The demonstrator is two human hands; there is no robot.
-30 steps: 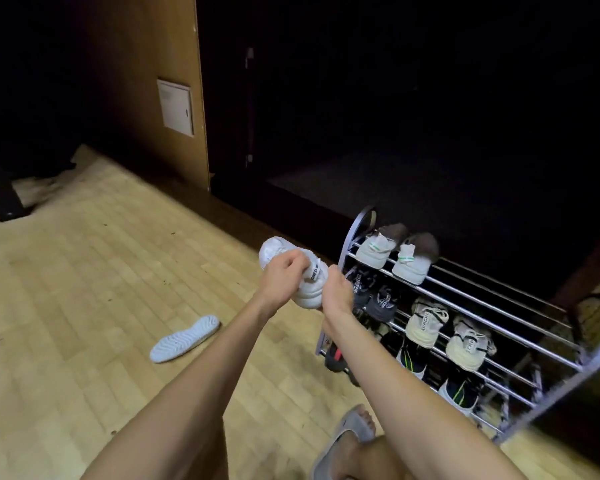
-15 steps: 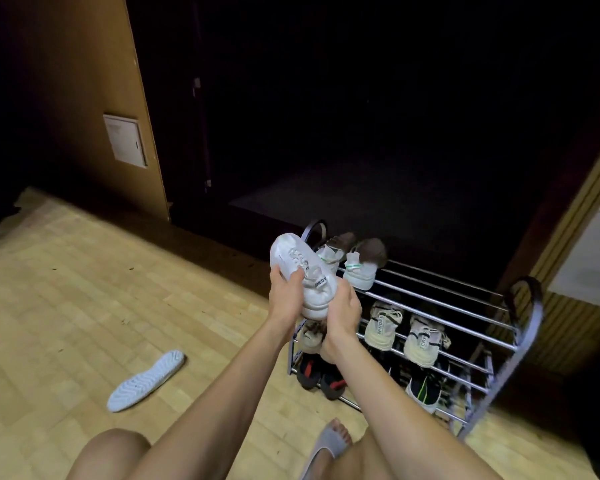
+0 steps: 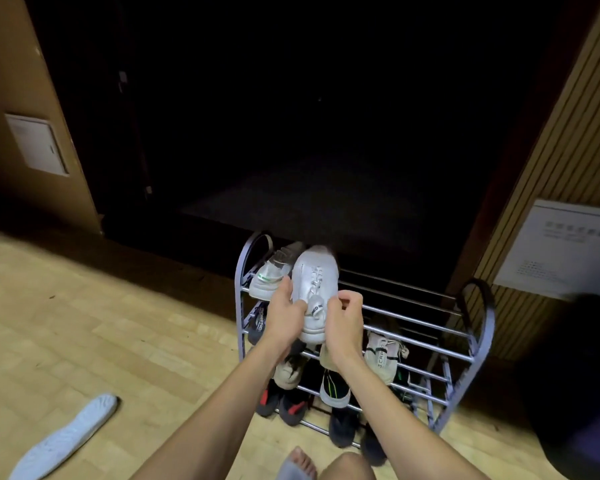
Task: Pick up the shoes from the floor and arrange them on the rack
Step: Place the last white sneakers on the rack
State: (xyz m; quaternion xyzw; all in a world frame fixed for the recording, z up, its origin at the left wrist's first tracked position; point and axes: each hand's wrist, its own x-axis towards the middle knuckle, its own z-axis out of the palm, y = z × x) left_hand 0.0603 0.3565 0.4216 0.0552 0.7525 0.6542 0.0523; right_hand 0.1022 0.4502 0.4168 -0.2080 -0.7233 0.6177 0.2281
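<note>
Both hands grip a white shoe (image 3: 313, 289) over the rack (image 3: 478, 344) top. Left hand (image 3: 286, 318) wraps its side, right hand (image 3: 343, 318) pinches the heel.

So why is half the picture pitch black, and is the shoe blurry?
Head view: the doorway behind the rack is unlit, so it reads black; the floor is evenly lit. The white shoe, held in both hands, is slightly smeared. Wide-angle lens bends the edges.

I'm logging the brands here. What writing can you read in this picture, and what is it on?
"CAPRO": strap of the beige shoe on the rack, first letter unclear.
"...NED": tab of the white shoe held by both hands, partly hidden.
Dark shoe: lettering blurred.
Wall notice: too small to read.
</note>
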